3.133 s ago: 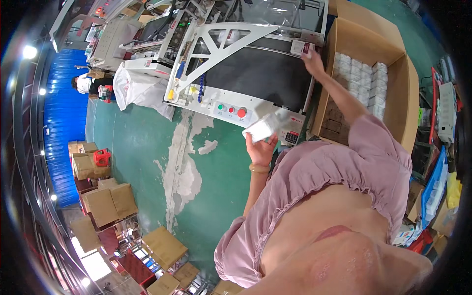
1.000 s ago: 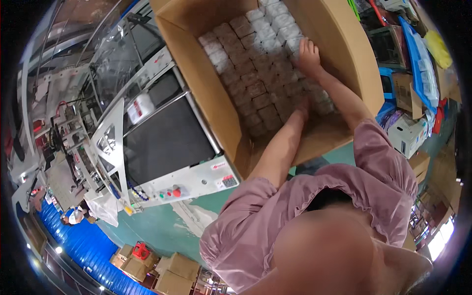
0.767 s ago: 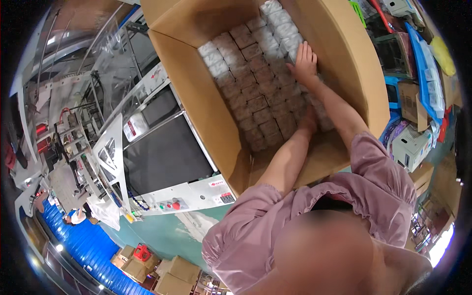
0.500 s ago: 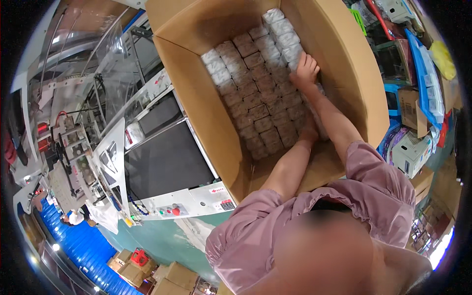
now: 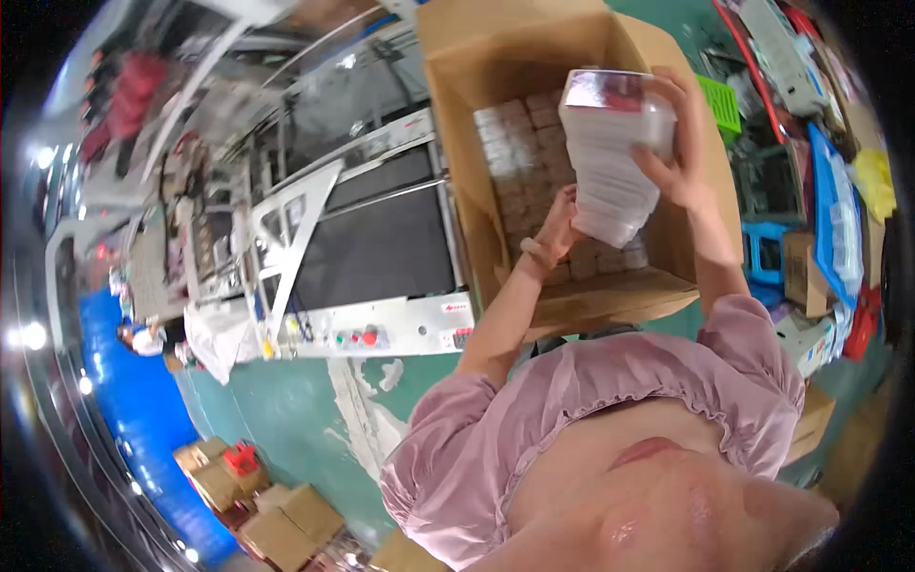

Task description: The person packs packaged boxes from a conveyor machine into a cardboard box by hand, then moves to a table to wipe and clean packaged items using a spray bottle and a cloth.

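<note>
Between my two hands is a tall stack of whitish, see-through packs (image 5: 612, 157) with a shiny top, raised above the large cardboard box (image 5: 481, 272). My right hand (image 5: 679, 143) wraps round its upper right side, thumb on the front face. At its lower left end, my left hand (image 5: 558, 229) grips with bent fingers. Rows of wrapped packs (image 5: 519, 143) line the inside of the box below; the raised stack hides part of them. Blur keeps the exact kind of pack from showing.
Left of the box stands a machine with a dark conveyor belt (image 5: 372, 253) and a red button (image 5: 370, 337). To the right are a green crate (image 5: 721, 107), a blue stool (image 5: 765, 259) and a blue tray (image 5: 831, 195). Cardboard cartons (image 5: 291, 524) sit on the floor at lower left.
Both hands have come up from inside the box, now holding the stack of packs. The view has shifted, so the machine and box appear further right.
</note>
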Demonstrator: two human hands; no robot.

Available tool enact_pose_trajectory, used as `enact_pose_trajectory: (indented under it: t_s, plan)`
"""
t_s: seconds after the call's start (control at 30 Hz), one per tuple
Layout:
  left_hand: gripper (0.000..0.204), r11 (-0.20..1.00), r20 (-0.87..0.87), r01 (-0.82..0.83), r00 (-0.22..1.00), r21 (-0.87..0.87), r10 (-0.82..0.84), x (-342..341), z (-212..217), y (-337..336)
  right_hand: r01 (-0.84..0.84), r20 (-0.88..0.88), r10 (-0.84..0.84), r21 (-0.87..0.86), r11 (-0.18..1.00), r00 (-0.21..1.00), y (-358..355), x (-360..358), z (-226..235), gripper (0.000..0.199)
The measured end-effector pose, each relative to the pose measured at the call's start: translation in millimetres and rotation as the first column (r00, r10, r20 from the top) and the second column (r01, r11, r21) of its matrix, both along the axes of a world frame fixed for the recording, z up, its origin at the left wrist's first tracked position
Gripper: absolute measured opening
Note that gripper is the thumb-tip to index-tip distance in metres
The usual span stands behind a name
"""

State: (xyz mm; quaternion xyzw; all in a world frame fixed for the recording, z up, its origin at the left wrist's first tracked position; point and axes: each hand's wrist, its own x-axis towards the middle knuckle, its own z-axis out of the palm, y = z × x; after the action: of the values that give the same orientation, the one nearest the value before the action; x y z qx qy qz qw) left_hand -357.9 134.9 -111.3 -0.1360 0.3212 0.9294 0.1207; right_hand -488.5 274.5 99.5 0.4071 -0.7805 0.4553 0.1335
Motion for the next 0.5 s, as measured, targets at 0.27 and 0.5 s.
enact_pose_trajectory:
  t_s: [0.27, 0.5]
  plan:
    - [0.083, 0.786, -0.363, -0.432, 0.887, -0.442, 0.284, 110.0, 73.6, -81.4, -0.518, -0.04, 0.52, -0.186, 0.835, 0.853, -68.7, 108.7, 102.6, 0.076]
    - [0.059, 0.653, -0.244, -0.578, 0.809, -0.489, 0.534, 248.5, 106.7, -106.3, -0.435, 0.354, 0.691, -0.576, 0.692, 0.63, -207.3, 128.0, 61.5, 0.048]
